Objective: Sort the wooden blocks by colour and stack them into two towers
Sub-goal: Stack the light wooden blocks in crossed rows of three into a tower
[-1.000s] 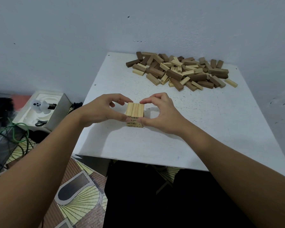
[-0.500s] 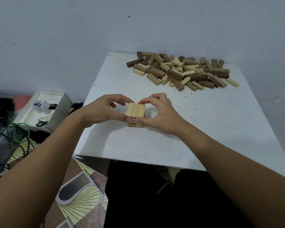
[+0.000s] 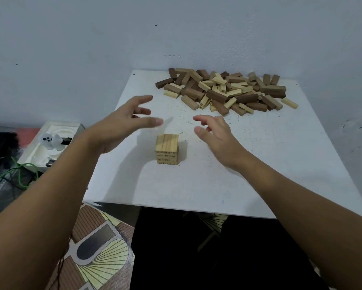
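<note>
Left edge, mid-frame: white moulded tray [image 3: 50, 141] on the floor, holding a small translucent white figure [image 3: 50, 140] with dark dots; green cable [image 3: 19, 174] looped below it. Lower left: patterned floor covering [image 3: 100, 258] in brown, grey and yellow.

Centre left: left hand [image 3: 121, 126], raised above the white table [image 3: 259, 174], fingers spread apart and holding nothing, slightly blurred; it stood up-left of the tower and clear of it.

Centre: light tower [image 3: 167, 149], a short upright stack of pale wooden blocks, top layer of three laid side by side, dark printed marks on the near faces; it stood alone on the table, touched by neither hand.

Centre right: right hand [image 3: 214, 137], fingers loosely extended and parted, gripping nothing, just right of the tower and apart from it.

Upper right: block pile [image 3: 224, 91], mixed dark brown and pale blocks heaped loose at the table's far edge near the wall [image 3: 176, 34], well apart from the tower.
</note>
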`<state>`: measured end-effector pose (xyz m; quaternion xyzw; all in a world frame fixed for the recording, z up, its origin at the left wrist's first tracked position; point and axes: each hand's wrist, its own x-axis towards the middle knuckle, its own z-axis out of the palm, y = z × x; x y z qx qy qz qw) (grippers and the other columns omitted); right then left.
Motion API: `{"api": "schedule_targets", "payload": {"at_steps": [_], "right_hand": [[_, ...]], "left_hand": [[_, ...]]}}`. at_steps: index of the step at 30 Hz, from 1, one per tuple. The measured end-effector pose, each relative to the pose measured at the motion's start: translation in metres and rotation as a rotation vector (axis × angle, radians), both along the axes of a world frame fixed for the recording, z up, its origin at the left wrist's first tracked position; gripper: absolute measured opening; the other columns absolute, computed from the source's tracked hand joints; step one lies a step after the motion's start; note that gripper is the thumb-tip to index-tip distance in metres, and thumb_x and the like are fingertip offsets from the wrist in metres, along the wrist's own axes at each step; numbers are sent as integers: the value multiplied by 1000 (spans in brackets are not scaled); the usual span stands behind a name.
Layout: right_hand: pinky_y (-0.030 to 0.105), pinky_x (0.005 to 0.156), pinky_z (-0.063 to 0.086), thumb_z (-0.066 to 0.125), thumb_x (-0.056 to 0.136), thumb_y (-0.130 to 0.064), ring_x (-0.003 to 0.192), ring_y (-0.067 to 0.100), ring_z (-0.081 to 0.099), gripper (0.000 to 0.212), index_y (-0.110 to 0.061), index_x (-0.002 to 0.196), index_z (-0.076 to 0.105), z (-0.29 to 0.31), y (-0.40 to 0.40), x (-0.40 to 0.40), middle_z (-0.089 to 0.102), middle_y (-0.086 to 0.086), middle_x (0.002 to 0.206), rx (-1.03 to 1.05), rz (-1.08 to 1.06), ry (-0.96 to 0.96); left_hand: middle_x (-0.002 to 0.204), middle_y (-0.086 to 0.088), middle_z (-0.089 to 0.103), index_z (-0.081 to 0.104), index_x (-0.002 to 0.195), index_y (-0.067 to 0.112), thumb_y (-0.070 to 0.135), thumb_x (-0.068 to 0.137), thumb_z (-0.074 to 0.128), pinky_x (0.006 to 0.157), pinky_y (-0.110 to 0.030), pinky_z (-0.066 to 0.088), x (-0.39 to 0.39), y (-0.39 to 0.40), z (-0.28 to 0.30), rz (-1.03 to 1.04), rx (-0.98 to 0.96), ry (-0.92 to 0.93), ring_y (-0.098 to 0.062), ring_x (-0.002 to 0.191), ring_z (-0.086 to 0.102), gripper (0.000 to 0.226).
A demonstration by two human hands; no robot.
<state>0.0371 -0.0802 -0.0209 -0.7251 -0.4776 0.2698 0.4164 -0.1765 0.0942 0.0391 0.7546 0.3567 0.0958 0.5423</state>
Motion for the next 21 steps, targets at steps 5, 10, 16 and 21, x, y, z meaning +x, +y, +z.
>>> {"api": "schedule_targets", "payload": {"at_steps": [5,10,16,21], "right_hand": [[37,107,39,57,102,-38,129,16,39,39,-36,141,53,-3,-15,50,44,-4,131,-37,-130,-227],[33,99,31,59,100,-33,132,28,37,44,-35,143,52,-9,-29,102,45,5,138,-148,-214,-398],[41,107,34,55,102,-30,135,34,34,52,-34,153,43,-15,-38,145,40,9,145,-254,-196,-466],[45,114,30,53,103,-28,139,35,30,59,-38,157,33,-18,-33,169,34,10,153,-273,-156,-422]], "left_hand": [[120,8,62,63,129,34,40,97,71,72,-24,44,62,-18,24,82,297,-47,-5,89,57,34],[113,4,60,63,132,28,28,101,64,79,-29,51,148,-51,12,1,415,13,-15,104,60,32],[153,-19,38,41,155,36,35,105,50,115,-52,37,229,-79,-61,1,525,286,-39,144,29,51],[139,-14,31,26,161,34,51,98,56,110,-44,36,248,-90,-98,138,671,309,-34,127,32,72]]}}
